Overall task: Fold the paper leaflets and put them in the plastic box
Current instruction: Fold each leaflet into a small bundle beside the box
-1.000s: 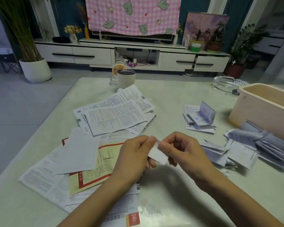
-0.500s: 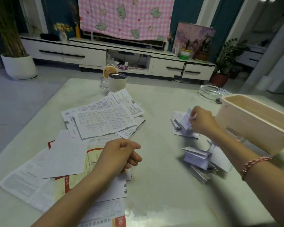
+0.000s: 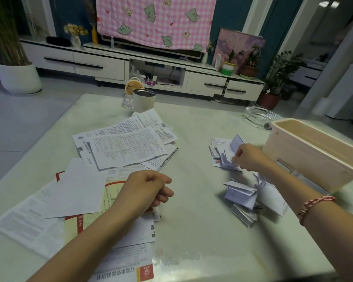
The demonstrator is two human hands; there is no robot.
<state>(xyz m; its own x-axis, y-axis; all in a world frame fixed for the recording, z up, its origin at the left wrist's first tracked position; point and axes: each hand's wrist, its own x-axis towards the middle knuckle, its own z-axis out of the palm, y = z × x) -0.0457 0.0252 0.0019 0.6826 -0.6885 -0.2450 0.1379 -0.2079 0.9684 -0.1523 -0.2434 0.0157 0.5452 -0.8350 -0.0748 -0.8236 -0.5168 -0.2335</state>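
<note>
Head view: folded leaflets [image 3: 224,158] against right hand's fingers [image 3: 238,155]

It is dim and a bit blue in here. Brighter light comes from the far right. The table [image 3: 202,231] shines softly. The right hand [image 3: 250,157] looks blurry. The edges bend.

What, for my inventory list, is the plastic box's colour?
The plastic box is pale pinkish cream; the head view shows it best.
</note>
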